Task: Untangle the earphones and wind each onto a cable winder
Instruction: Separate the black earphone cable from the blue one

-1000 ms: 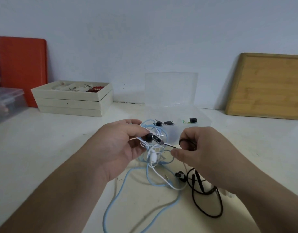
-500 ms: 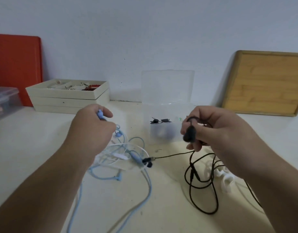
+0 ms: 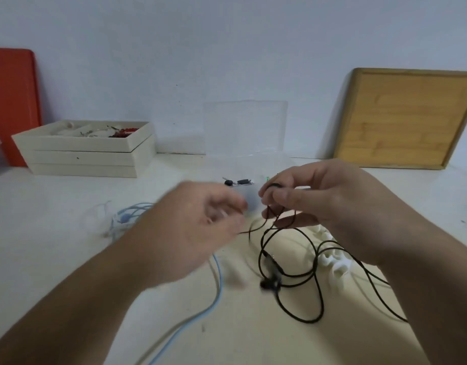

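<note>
Both hands hover in front of the clear box (image 3: 245, 133). My right hand (image 3: 324, 204) pinches the black earphones (image 3: 293, 275), cable looping down onto the worktop (image 3: 56, 233). My left hand (image 3: 198, 233) is blurred; I cannot tell its grip. Blue earphones (image 3: 127, 217) lie left of it.

We've only got one view: a head-worn wide-angle cam looking forward and down at the table (image 3: 56, 233), close over both forearms, wall (image 3: 227, 48) filling the upper half of frame.
</note>
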A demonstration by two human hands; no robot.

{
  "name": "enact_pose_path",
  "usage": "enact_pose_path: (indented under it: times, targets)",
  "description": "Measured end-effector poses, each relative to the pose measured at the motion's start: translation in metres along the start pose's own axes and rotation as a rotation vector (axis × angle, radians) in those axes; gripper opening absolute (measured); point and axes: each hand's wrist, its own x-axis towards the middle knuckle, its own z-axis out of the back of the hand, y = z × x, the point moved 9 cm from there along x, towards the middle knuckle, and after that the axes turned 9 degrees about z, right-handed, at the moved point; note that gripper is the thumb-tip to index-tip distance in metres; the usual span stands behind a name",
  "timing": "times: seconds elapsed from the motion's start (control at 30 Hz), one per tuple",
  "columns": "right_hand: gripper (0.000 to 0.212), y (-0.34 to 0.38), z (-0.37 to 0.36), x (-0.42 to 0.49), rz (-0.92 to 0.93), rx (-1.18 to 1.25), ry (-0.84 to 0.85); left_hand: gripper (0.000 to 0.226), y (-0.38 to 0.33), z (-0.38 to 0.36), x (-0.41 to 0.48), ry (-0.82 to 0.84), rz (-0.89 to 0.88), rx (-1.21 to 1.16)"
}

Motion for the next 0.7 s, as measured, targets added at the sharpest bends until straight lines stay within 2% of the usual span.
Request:
enact_pose_path:
  times: [0.03,0.07,0.13,0.3,0.43,0.5,0.6,0.63,0.7]
  targets:
    - [0.017,0.000,0.001,0.001,0.005,0.049,-0.019,0.015,0.001,-0.020,-0.002,0.126,0.003,0.042]
    - [0.017,0.001,0.002,0.001,0.010,0.101,-0.034,0.013,0.004,-0.030,-0.002,0.149,-0.012,0.144]
    - [0.015,0.001,0.005,0.002,0.016,0.182,-0.056,0.006,0.008,-0.026,0.002,0.061,-0.010,0.208]
    - [0.019,-0.003,0.020,0.003,-0.021,0.347,-0.194,0.017,0.014,0.017,0.007,-0.121,0.088,-0.051]
    - [0.019,0.006,0.021,0.001,-0.011,0.411,-0.152,0.022,0.016,0.036,0.004,-0.251,0.094,-0.312]
    - [0.019,0.011,0.020,-0.001,-0.012,0.399,-0.104,0.025,0.016,0.027,0.007,-0.192,0.123,-0.434]
    - [0.020,0.013,0.020,-0.005,-0.022,0.370,-0.041,0.018,0.007,-0.004,0.007,0.041,0.143,-0.850]
    - [0.020,0.012,0.020,-0.005,-0.028,0.359,-0.037,0.023,0.002,-0.011,0.005,0.096,0.143,-0.937]
    - [0.020,0.007,0.026,-0.004,-0.043,0.343,-0.063,0.029,0.001,-0.018,0.001,0.124,0.161,-0.930]
